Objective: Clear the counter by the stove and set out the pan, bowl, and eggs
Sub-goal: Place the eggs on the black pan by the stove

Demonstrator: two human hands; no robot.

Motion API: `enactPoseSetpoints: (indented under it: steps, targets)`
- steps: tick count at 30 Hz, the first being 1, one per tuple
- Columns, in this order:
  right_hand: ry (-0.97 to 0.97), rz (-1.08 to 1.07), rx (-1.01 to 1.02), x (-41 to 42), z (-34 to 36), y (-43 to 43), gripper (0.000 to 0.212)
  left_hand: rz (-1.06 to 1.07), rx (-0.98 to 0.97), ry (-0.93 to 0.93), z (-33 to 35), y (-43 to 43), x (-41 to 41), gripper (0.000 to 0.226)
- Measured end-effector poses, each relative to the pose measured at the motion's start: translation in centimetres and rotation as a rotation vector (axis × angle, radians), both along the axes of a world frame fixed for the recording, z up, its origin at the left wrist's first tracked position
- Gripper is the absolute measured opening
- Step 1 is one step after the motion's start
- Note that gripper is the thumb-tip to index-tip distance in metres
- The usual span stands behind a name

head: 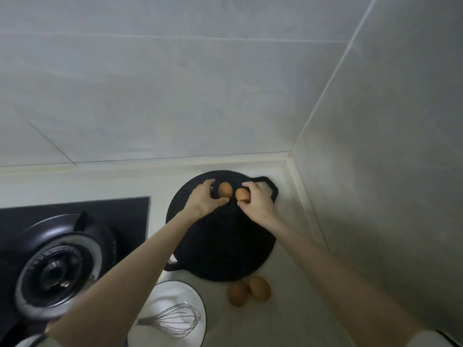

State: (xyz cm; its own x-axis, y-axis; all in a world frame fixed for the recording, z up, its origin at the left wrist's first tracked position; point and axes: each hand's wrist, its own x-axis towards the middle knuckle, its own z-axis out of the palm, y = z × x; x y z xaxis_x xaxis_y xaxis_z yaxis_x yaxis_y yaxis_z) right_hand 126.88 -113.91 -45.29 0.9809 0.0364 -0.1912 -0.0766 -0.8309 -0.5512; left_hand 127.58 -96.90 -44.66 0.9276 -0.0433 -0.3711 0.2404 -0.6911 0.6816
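Note:
A round black flat pan [223, 249] with two small handles lies on the pale counter in the corner. At its far side my left hand [203, 200] grips a brown egg [225, 189] between fingers and thumb. Beside it my right hand [258, 199] holds a second brown egg [242, 195]. Two more brown eggs [249, 291] rest on the counter just in front of the pan. A white bowl [175, 294] with a dark rim stands at the near left, with a wire whisk [175, 319] inside.
A black gas stove [125, 211] with a round burner [57, 266] fills the left. Tiled walls [375, 171] close the corner behind and to the right of the pan. A strip of pale counter [295, 221] runs along the right wall.

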Motion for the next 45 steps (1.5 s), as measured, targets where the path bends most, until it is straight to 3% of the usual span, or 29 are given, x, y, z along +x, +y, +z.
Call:
enactPoseSetpoints:
  steps: [5, 9, 18, 31, 38, 45]
  targets:
    - [0.015, -0.024, 0.048, 1.6, -2.7, -0.3, 0.050, 0.093, -0.051, -0.014, -2.1, -1.2, 1.7, 0.078]
    - [-0.025, -0.041, 0.112, 2.2, -3.5, -0.2, 0.042, 0.121, -0.075, -0.037, -2.6, -1.7, 2.3, 0.064]
    - [-0.080, -0.079, 0.188, 0.5, -2.6, -0.8, 0.044, 0.111, -0.082, -0.030, -1.8, -1.5, 1.0, 0.053]
    - [-0.094, -0.155, 0.195, -9.4, 1.5, -4.4, 0.043, -0.022, -0.125, -0.223, 4.4, -2.7, -10.8, 0.048]
    - [-0.029, -0.171, 0.151, -15.2, 1.7, -6.7, 0.037, -0.080, -0.118, -0.219, 4.4, -4.2, -16.4, 0.051]
    - [-0.003, -0.178, 0.033, -19.5, 0.8, -8.8, 0.035, -0.201, -0.034, -0.154, 3.3, -6.8, -16.5, 0.052]
